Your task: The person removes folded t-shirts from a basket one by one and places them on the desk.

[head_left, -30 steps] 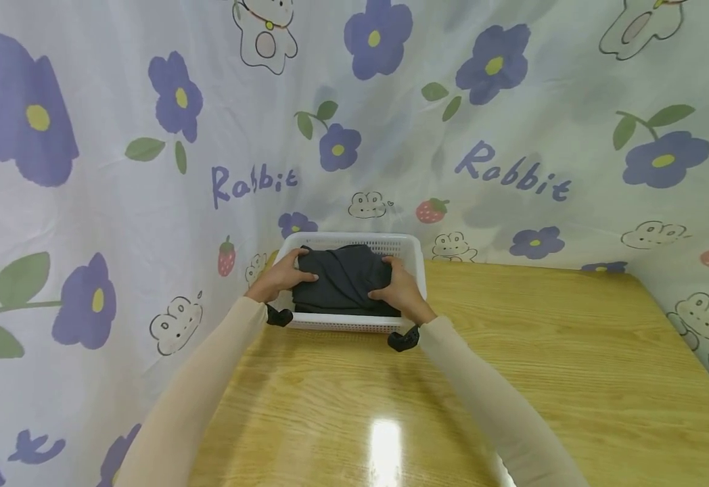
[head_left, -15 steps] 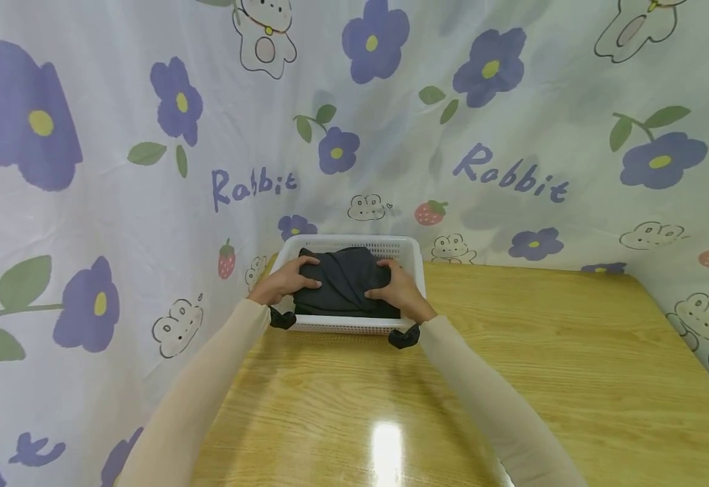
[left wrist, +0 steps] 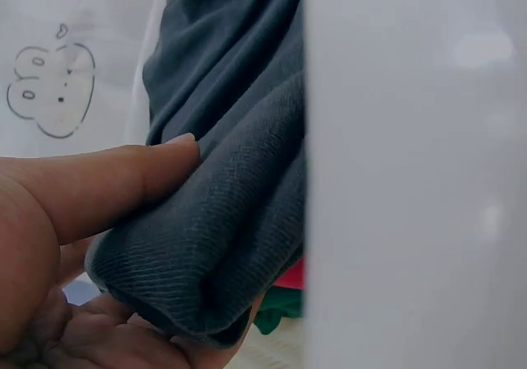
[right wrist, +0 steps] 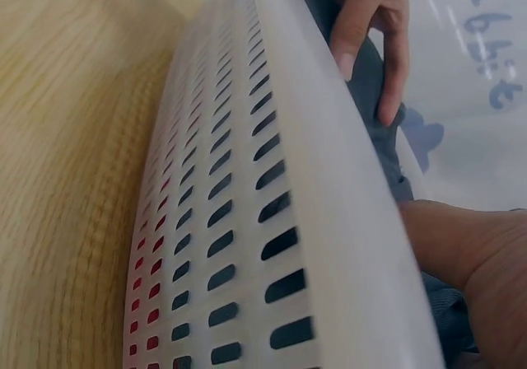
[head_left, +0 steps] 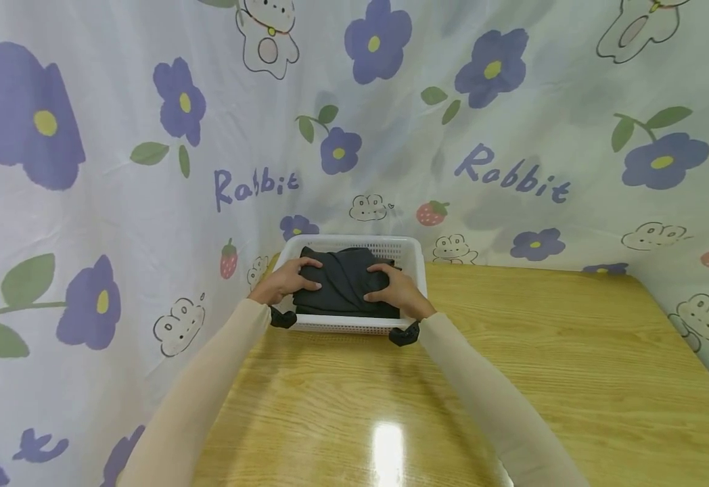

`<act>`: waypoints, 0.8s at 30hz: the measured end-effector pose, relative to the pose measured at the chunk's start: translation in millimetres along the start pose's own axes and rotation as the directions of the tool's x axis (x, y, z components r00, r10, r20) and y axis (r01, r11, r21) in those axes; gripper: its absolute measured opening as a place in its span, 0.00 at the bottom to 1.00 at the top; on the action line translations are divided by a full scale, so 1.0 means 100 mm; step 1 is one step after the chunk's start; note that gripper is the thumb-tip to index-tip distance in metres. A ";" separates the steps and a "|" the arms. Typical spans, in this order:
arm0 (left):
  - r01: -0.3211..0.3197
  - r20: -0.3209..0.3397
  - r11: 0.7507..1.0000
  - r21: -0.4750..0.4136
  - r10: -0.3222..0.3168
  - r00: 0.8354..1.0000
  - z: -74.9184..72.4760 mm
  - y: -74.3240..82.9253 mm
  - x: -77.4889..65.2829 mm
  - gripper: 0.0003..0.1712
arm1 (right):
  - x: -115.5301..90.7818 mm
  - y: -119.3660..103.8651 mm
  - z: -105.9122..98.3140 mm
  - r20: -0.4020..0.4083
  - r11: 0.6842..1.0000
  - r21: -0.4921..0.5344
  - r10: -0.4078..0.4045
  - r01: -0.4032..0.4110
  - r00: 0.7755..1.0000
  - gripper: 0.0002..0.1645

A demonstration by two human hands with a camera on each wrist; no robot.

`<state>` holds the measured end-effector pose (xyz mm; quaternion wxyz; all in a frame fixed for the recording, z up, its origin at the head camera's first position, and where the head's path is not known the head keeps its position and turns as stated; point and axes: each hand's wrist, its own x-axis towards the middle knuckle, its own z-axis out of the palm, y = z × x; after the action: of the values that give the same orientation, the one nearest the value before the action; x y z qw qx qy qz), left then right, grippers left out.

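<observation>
A dark grey-blue folded garment (head_left: 344, 279) lies in a white perforated plastic basket (head_left: 342, 322). My left hand (head_left: 283, 279) grips its left end; in the left wrist view the thumb lies over the ribbed fold of the garment (left wrist: 222, 163), with fingers beneath. On the right, my right hand (head_left: 398, 289) holds the garment, thumb and fingers curved over its top; most of that grip is hidden behind the basket wall (right wrist: 346, 188) in the right wrist view. Red cloth (left wrist: 291, 275) and green cloth (left wrist: 278, 307) show under the garment in the left wrist view.
The basket stands at the far left of a wooden table (head_left: 543, 352), close to a white curtain (head_left: 403, 162) with flowers and rabbits on it. The curtain runs along the back and left side. Each wrist wears a black strap.
My right hand's fingers have shifted left, further over the garment's top. My left hand has moved slightly inward, to the right. The basket has stayed in place.
</observation>
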<state>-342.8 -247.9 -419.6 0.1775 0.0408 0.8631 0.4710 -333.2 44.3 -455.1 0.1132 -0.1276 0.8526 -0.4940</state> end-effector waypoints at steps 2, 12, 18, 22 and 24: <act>0.000 -0.008 1.000 0.004 0.001 1.000 0.00 0.01 -0.01 0.33 | 0.01 0.00 0.00 0.006 1.000 -0.013 -0.001 0.001 1.000 0.41; -0.024 -0.072 1.000 0.012 0.024 0.997 0.00 -0.01 -0.04 0.31 | 0.03 0.02 0.02 -0.062 0.996 -0.086 -0.040 0.035 0.997 0.36; -0.031 -0.125 1.000 -0.002 0.031 0.992 -0.02 0.00 -0.08 0.30 | 0.00 -0.01 -0.01 -0.090 0.995 -0.067 -0.074 0.068 0.993 0.35; -0.042 -0.151 0.999 -0.022 0.038 0.988 -0.05 0.05 -0.13 0.31 | -0.04 -0.06 -0.05 -0.094 0.995 -0.042 -0.095 0.091 0.991 0.35; -0.050 -0.152 0.998 -0.039 0.043 0.987 -0.06 0.06 -0.14 0.31 | -0.06 -0.08 -0.08 -0.104 0.993 -0.055 -0.109 0.103 0.989 0.34</act>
<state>-332.8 -252.8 -407.4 0.1014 0.0213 0.8627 0.4949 -329.2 48.5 -443.9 0.0377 -0.1488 0.8615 -0.4841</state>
